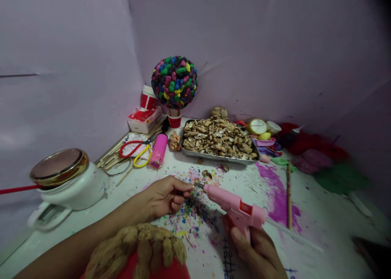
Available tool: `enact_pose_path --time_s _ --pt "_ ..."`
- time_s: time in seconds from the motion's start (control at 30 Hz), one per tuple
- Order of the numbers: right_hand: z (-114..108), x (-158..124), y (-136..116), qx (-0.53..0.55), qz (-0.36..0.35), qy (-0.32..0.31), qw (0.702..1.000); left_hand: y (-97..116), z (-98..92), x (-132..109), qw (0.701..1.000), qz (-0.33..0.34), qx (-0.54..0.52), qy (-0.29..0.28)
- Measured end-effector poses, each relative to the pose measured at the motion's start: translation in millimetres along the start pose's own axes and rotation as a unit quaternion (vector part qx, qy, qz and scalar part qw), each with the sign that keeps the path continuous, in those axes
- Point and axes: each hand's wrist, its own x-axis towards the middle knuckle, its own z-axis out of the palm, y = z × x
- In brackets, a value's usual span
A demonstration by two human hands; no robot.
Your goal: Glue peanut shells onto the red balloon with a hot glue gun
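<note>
Left hand (pixel 165 197): low centre of the view, fingers (pixel 180 191) pinched together on a small piece (pixel 190 188). The piece is too small to identify. It is held just above the worktop (pixel 320 222), right at the metal nozzle of the glue gun (pixel 235 207).

Right hand (pixel 259 250): bottom right, fingers wrapped around the grip of the pink glue gun. The nozzle points left toward the left hand. A pale glue stick (pixel 293 235) projects from the back of the gun to the right.

Worktop under both hands is speckled with coloured flecks, with a purple smear to the right.

Near edge, below the left forearm: a red ball (pixel 165 273), its top covered with peanut shells touching one another.

Behind the hands: a metal tray (pixel 214 156) heaped with broken peanut shells. To the left of the tray are a pink cylinder (pixel 159 150) and scissors (pixel 134 148) with red and yellow handles. Further back, a multicoloured ball (pixel 174 82) sits on a red paper cup. Far left: a white pot (pixel 73 187) with a gold lid.
</note>
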Motion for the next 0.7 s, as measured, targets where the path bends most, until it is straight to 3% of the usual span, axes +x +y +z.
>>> enact_pose_path --time_s 0.7 --pt "0.6 1.0 -0.9 -0.01 -0.023 0.023 0.999 -2.5 -2.0 1.2 1.0 0.011 0.02 -0.021"
